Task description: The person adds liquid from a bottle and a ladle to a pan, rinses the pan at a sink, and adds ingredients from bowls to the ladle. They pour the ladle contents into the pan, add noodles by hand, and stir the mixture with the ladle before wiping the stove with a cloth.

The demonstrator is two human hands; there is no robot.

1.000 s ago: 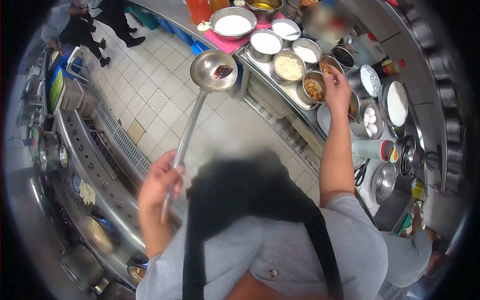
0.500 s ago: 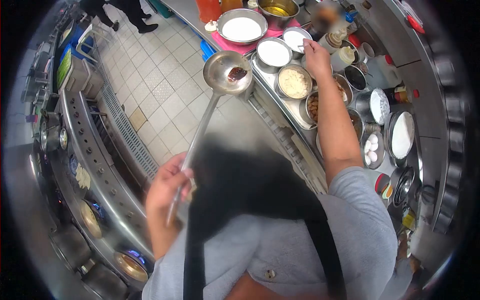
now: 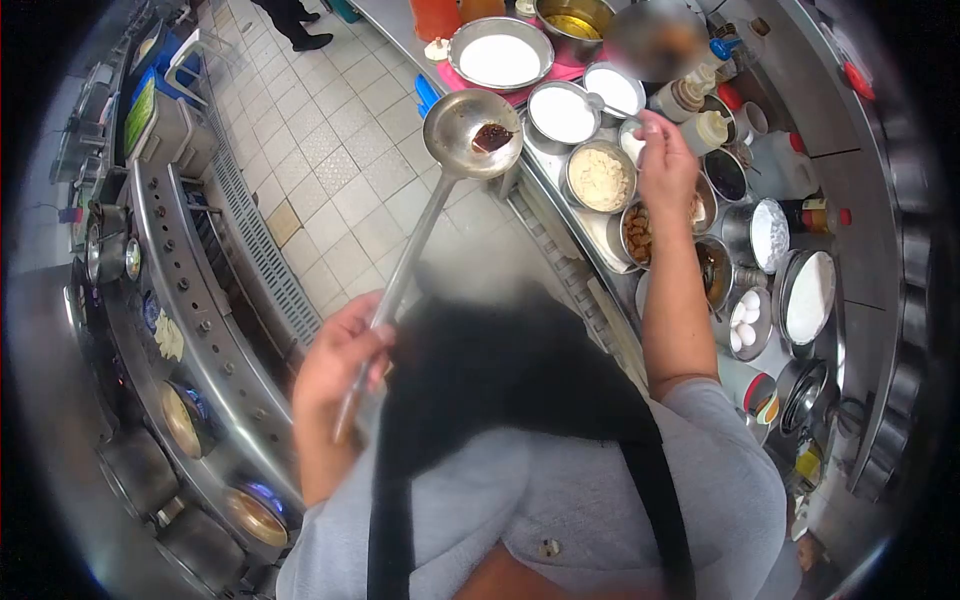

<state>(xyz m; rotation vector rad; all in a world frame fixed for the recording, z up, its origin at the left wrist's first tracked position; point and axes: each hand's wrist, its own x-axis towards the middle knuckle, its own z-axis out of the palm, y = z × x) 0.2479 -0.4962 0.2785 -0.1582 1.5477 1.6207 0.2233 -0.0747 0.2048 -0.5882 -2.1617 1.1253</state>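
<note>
My left hand (image 3: 345,355) is closed round the long handle of a metal ladle (image 3: 455,112), whose bowl points away from me over the floor. A small pool of dark brown sauce (image 3: 492,138) lies in the ladle. Between the fingers of my right hand (image 3: 668,165) is the handle of a small metal spoon (image 3: 597,102). The spoon's head is over the near rim of a bowl of white powder (image 3: 616,88); what it carries is too small to tell. A second bowl of white powder (image 3: 562,112) stands just left of it.
Below stand a bowl of pale yellowish powder (image 3: 600,178), a bowl of brown chunks (image 3: 636,232) and a bowl of eggs (image 3: 745,318). Squeeze bottles (image 3: 705,132) crowd the right. At left runs a stove (image 3: 225,365) with lit burners. A person's legs (image 3: 290,22) show at the top.
My right hand has drawn back towards me, bringing the spoon out over the bowl's edge. The ladle stays in my left hand. The view has shifted slightly.
</note>
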